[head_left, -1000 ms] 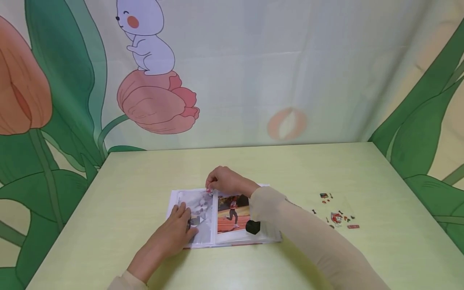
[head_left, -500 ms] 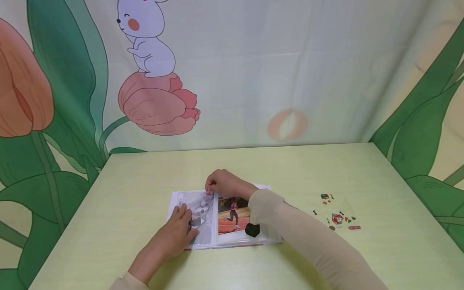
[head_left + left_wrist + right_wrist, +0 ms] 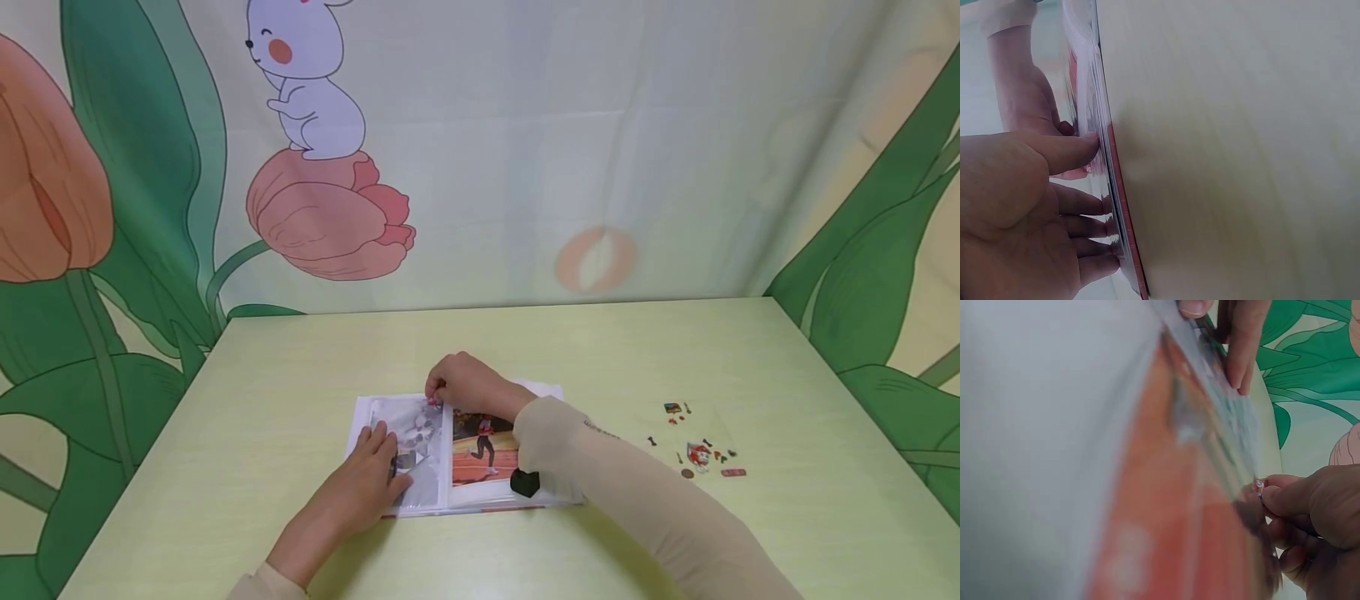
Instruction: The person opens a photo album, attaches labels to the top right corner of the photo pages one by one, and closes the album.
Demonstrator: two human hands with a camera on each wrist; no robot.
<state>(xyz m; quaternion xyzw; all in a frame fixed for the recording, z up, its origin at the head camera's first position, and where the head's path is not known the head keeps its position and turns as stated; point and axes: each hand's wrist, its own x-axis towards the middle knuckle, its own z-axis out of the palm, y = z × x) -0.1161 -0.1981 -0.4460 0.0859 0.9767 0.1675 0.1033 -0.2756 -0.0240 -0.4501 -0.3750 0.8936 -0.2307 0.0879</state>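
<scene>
A photo album (image 3: 480, 503) lies spread on the table, its left page (image 3: 431, 492) holding a grey picture under a clear sleeve. On the right page is a photo of a runner on a track (image 3: 486, 454). My left hand (image 3: 360, 483) rests on the left page, fingertips touching the sleeve. My right hand (image 3: 468, 382) reaches across to the top of the left page beside the spine. Between its thumb and index finger it pinches a small red-and-white sticker (image 3: 1260, 485), close over the page.
Several small stickers (image 3: 697, 455) lie on the table to the right, seemingly on a clear sheet. A black object (image 3: 525, 482) shows below the right sleeve (image 3: 555, 433), over the right page. Behind the table (image 3: 300, 358) hangs a printed curtain (image 3: 487, 150).
The right hand stays at the same spot by the spine with the sticker, its fingers shifting only slightly. The left hand has not moved on the page.
</scene>
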